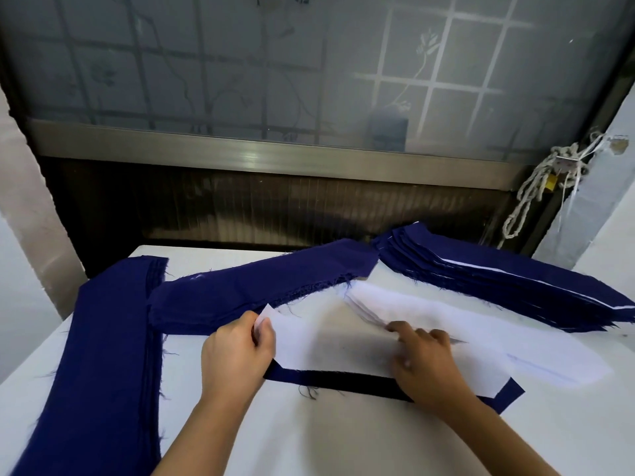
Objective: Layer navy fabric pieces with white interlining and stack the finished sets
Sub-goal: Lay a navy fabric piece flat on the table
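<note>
A white interlining piece point(330, 338) lies over a navy fabric piece point(343, 378) in the middle of the white table point(309, 434); only the navy piece's near edge and right corner show. My left hand point(237, 355) pinches the interlining's left end between thumb and fingers. My right hand point(426, 359) rests on the sheet, fingers spread and slightly bent, touching the edge of a pile of white interlining point(464, 324) to the right.
A stack of layered navy and white sets point(498, 280) lies at the back right. A pile of navy pieces point(261, 286) lies across the back, another navy stack point(103, 355) runs down the left. Behind the table stands a frosted window with a metal frame point(275, 152); rope point(536, 187) hangs at right.
</note>
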`<state>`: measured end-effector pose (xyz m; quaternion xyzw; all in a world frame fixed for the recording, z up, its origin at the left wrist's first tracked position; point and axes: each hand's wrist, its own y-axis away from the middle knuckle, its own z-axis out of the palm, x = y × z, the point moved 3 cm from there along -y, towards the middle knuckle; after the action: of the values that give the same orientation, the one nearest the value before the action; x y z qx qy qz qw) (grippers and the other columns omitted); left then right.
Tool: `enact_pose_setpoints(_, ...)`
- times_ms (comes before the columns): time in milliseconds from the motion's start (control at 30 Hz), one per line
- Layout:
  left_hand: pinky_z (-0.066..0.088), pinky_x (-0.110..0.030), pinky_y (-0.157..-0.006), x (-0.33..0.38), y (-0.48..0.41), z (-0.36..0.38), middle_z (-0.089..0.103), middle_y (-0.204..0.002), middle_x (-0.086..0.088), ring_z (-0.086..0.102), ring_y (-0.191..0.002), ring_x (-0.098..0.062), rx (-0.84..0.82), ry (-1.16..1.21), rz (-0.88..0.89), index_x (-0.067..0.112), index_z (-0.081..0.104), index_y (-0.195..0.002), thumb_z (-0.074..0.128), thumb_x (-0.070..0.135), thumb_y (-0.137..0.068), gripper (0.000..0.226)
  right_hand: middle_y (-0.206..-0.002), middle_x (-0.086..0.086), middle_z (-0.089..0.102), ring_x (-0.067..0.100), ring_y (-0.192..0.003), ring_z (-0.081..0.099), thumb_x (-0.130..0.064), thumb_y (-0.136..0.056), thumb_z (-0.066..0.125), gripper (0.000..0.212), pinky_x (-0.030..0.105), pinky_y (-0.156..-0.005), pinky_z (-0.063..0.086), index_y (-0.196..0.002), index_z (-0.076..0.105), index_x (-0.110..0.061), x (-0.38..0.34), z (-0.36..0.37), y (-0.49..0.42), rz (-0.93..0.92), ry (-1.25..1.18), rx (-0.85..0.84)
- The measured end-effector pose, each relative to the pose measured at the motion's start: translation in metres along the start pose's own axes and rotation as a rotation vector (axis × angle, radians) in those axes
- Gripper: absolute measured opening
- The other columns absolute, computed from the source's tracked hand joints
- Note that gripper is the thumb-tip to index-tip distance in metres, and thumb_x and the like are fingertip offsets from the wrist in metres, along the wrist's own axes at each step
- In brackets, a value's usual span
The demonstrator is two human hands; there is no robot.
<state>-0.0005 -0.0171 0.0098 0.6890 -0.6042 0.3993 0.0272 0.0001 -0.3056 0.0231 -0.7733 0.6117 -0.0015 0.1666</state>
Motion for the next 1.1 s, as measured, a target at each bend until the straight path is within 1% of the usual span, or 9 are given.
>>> enact_pose_setpoints(133,0.028,-0.029,-0.046,0.0,-0.002,0.004,0.049,-0.049,0.005,0.046,-0.047,-0.017,-0.04,-0.116,-0.025,0.016,0.045,-0.062,0.055,0.027,-0.093,0.034,-0.084,-0.004,0.062,0.022,-0.086,0.06,-0.014,-0.076,0.059,0.049,0.033,-0.096,0.024,-0.123,0.055,-0.023,0.049,-0.019,0.027,0.148,0.115,0.009)
enact_pose_setpoints(233,0.027,-0.029,-0.047,0.0,-0.003,0.005,0.051,-0.052,0.005,0.048,-0.05,-0.017,-0.062,-0.171,-0.037,0.015,0.048,-0.064,0.054,0.028,-0.094,0.033,-0.068,-0.004,0.053,0.029,-0.073,0.059,0.001,-0.064,0.067,0.049,0.041,-0.091,0.028,-0.111,0.065,-0.014,0.077,-0.026,0.044,0.264,0.091,0.094)
enact_pose_setpoints(300,0.026,-0.029,-0.047,0.0,-0.004,0.005,0.051,-0.053,0.004,0.048,-0.05,-0.017,-0.069,-0.183,-0.041,0.015,0.047,-0.064,0.054,0.028,-0.094,0.033,-0.068,0.001,0.056,0.031,-0.075,0.059,0.003,-0.061,0.068,0.05,0.042,-0.091,0.027,-0.108,0.066,-0.013,0.088,-0.025,0.054,0.331,0.083,0.139)
enact_pose_setpoints(367,0.026,-0.029,-0.045,0.001,-0.003,0.004,0.05,-0.051,0.004,0.046,-0.048,-0.016,-0.066,-0.184,-0.041,0.015,0.046,-0.062,0.055,0.027,-0.094,0.035,-0.071,0.002,0.057,0.033,-0.078,0.058,0.005,-0.064,0.068,0.048,0.042,-0.092,0.027,-0.108,0.065,-0.013,0.095,-0.023,0.062,0.381,0.045,0.206)
enact_pose_setpoints(500,0.027,-0.025,-0.044,0.002,-0.002,0.0,0.047,-0.046,0.008,0.045,-0.044,-0.012,-0.01,-0.116,-0.054,0.021,0.044,-0.059,0.06,0.024,-0.092,0.038,-0.062,0.001,0.056,0.028,-0.069,0.044,0.004,-0.072,0.066,0.044,0.043,-0.09,0.03,-0.113,0.06,-0.012,0.101,-0.024,0.069,0.487,-0.053,0.373)
enact_pose_setpoints(567,0.029,-0.024,-0.044,0.002,-0.001,-0.002,0.049,-0.044,0.011,0.047,-0.045,-0.008,0.031,-0.051,-0.076,0.025,0.046,-0.057,0.063,0.023,-0.091,0.038,-0.064,0.003,0.058,0.032,-0.07,0.047,0.002,-0.077,0.062,0.043,0.044,-0.089,0.035,-0.117,0.056,-0.011,0.101,-0.026,0.071,0.502,-0.1,0.412)
enact_pose_setpoints(733,0.033,-0.026,-0.045,-0.005,0.0,0.0,0.051,-0.046,0.007,0.049,-0.048,-0.013,0.053,-0.04,-0.141,0.022,0.049,-0.057,0.063,0.025,-0.09,0.036,-0.07,0.003,0.061,0.035,-0.068,0.056,-0.003,-0.082,0.057,0.044,0.041,-0.061,0.046,-0.122,0.051,-0.017,0.095,-0.031,0.074,0.509,-0.191,0.38)
enact_pose_setpoints(933,0.035,-0.028,-0.047,-0.007,-0.001,0.003,0.053,-0.05,0.005,0.051,-0.051,-0.018,-0.028,-0.167,-0.146,0.02,0.053,-0.063,0.059,0.028,-0.092,0.03,-0.086,0.01,0.069,0.037,-0.074,0.061,-0.003,-0.078,0.062,0.039,0.034,-0.058,0.042,-0.116,0.059,-0.014,0.09,-0.026,0.073,0.488,0.001,0.298)
enact_pose_setpoints(1100,0.033,-0.029,-0.048,-0.005,-0.001,0.004,0.053,-0.05,0.004,0.051,-0.052,-0.017,-0.098,-0.212,-0.101,0.021,0.049,-0.062,0.058,0.034,-0.093,0.035,-0.093,0.013,0.07,0.039,-0.078,0.06,-0.005,-0.079,0.06,0.038,0.036,-0.062,0.045,-0.116,0.06,-0.012,0.094,-0.025,0.072,0.564,0.071,0.303)
